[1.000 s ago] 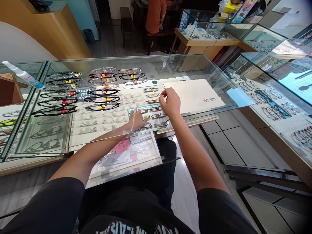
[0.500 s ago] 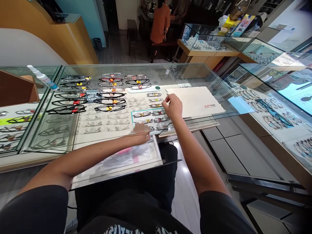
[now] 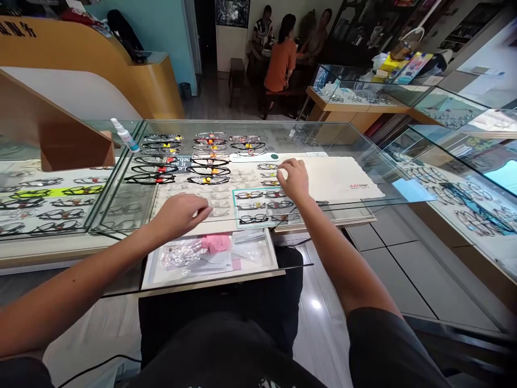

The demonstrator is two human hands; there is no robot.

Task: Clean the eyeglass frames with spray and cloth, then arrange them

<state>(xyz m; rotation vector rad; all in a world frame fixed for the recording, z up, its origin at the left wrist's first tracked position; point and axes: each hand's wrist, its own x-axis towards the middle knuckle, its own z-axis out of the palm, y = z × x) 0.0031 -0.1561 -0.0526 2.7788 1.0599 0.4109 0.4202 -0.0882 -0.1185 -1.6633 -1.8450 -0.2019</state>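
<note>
My left hand [image 3: 181, 211] is over the front of the glass counter [image 3: 323, 131], above the open drawer, its thumb a little apart from the bent fingers and nothing visible between them. My right hand [image 3: 294, 178] is at the left edge of a cream sheet [image 3: 333, 175], thumb and index finger curled together in a pinch; what they hold, if anything, is too small to tell. Rows of eyeglasses [image 3: 208, 170] with coloured tags rest on the glass, left of centre. Below my right hand, more eyeglasses [image 3: 253, 219] lie on a teal-edged sheet.
The open drawer [image 3: 274, 250] below the counter holds clear plastic bags and a pink packet [image 3: 217, 242]. A spray bottle [image 3: 126, 136] stands at the left beside a brown board [image 3: 76, 145]. Other display cases are at the right. Several people sit at the back.
My left hand has moved left, away from the teal-edged sheet, uncovering eyeglasses there. My right hand stays by the cream sheet's left edge. The view has shifted, showing more of the back.
</note>
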